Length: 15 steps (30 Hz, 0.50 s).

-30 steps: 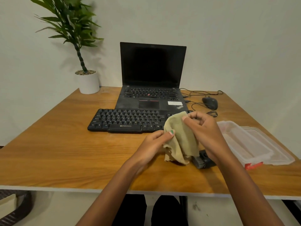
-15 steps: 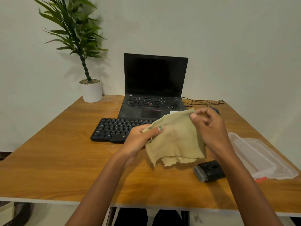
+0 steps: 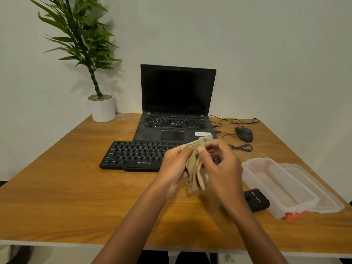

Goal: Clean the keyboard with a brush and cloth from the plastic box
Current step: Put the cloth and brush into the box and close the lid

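Half a second back I had the beige cloth [image 3: 196, 168] spread wide; now it hangs bunched into a narrow fold between my hands, above the table's [image 3: 57, 187] front edge and just ahead of the black Zebronics keyboard [image 3: 137, 155]. My left hand [image 3: 177, 168] pinches its upper edge, and my right hand [image 3: 221, 168] pinches it beside that. I see the brush [image 3: 257, 200] lying against the clear plastic box [image 3: 276, 183], which sits on its lid.
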Each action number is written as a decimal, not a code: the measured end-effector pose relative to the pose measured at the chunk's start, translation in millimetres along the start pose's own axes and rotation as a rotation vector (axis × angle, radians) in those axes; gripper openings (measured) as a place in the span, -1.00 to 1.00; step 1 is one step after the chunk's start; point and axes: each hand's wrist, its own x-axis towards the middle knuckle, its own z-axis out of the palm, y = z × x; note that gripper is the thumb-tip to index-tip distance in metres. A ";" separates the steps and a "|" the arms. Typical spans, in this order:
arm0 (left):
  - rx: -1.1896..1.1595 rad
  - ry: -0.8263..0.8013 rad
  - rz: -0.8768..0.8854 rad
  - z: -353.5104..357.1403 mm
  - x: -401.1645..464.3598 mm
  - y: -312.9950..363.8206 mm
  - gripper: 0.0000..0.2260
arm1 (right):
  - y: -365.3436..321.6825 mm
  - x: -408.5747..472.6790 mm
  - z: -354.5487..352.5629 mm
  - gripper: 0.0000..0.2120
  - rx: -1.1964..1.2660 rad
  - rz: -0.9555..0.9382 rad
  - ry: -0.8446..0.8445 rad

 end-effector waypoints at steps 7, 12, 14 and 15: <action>-0.072 -0.035 -0.043 8.1 2.6 0.6 -0.82 | 16.5 -15.3 -0.6 -0.83 -0.132 -0.140 -0.120; -0.079 -0.226 -0.049 9.3 2.4 4.8 -0.69 | 23.6 -16.7 -13.3 -0.71 -0.225 -0.118 -0.292; -0.020 -0.175 -0.023 12.1 5.6 4.3 -0.75 | 21.0 -14.2 -24.3 -0.76 -0.101 -0.036 -0.417; -0.009 -0.122 -0.019 12.7 8.1 3.8 -0.76 | 18.6 -12.6 -30.5 -0.77 0.001 0.020 -0.427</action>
